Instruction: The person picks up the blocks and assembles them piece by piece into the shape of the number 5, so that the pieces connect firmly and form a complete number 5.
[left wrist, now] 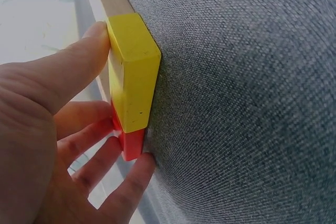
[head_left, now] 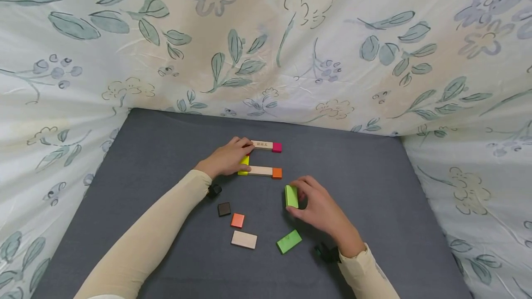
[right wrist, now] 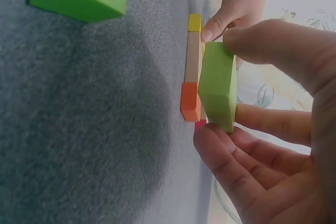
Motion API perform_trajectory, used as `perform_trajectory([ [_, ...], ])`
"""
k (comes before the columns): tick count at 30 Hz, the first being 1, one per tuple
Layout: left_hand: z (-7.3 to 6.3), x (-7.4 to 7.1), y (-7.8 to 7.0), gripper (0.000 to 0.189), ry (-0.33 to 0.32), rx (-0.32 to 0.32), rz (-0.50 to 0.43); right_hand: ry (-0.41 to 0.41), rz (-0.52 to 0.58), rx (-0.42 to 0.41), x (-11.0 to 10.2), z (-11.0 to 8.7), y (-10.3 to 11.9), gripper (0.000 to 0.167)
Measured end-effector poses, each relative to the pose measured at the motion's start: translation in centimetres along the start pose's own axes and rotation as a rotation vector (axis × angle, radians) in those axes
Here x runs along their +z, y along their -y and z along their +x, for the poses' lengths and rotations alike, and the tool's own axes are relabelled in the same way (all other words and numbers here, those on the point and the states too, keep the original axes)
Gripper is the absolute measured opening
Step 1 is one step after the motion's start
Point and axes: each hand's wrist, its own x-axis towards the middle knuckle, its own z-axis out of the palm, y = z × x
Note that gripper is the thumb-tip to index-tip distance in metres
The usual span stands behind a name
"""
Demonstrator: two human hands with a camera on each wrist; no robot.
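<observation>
Right hand (head_left: 322, 209) pinches smooth rectangular green block (head_left: 291, 196) above grey felt (head_left: 374, 188).

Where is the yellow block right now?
In the head view, the yellow block stands left of centre on the grey mat, held by the left hand, at the orange-tipped bar's left end.

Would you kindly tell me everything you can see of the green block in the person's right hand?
The green block is a small flat rectangular piece, bright lime green, matt and painted-looking, probably wood. The right hand holds it on edge, just above or on the grey mat; which, I cannot tell. The thumb lies on one end and the fingers on the other. It stands near the orange-tipped bar, apart from it, with a second green block lying flat nearer the person.
</observation>
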Motion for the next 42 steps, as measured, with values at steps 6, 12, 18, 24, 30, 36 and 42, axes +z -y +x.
perform_trajectory([
  [6, 0.0, 0.1, 0.1, 0.08, -0.002, -0.012, 0.0, 0.021, -0.006, 0.027, 0.2, 1.1, 0.3, 0.057],
  [12, -0.2, 0.0, 0.2, 0.08, -0.009, 0.006, -0.001, 0.025, -0.031, 0.022, 0.7, 2.1, 0.3, 0.058],
  [18, -0.1, 0.1, 0.3, 0.08, -0.014, 0.012, 0.001, 0.044, -0.054, 0.03, 1.6, 2.9, 0.5, 0.061],
  [24, -0.1, 0.2, 0.2, 0.08, -0.013, 0.003, 0.002, 0.056, -0.07, 0.039, 2.1, 3.4, 0.7, 0.062],
  [30, -0.1, 0.2, 0.2, 0.08, -0.017, 0.003, 0.006, 0.056, -0.074, 0.032, 2.5, 3.7, 0.6, 0.062],
  [36, -0.2, 0.1, 0.1, 0.079, -0.019, 0.006, 0.0, 0.067, -0.102, 0.026, 2.8, 3.8, 0.7, 0.061],
  [42, -0.3, 0.0, 0.0, 0.079, -0.024, 0.016, -0.007, 0.061, -0.117, 0.017, 2.9, 4.0, 0.8, 0.06],
])
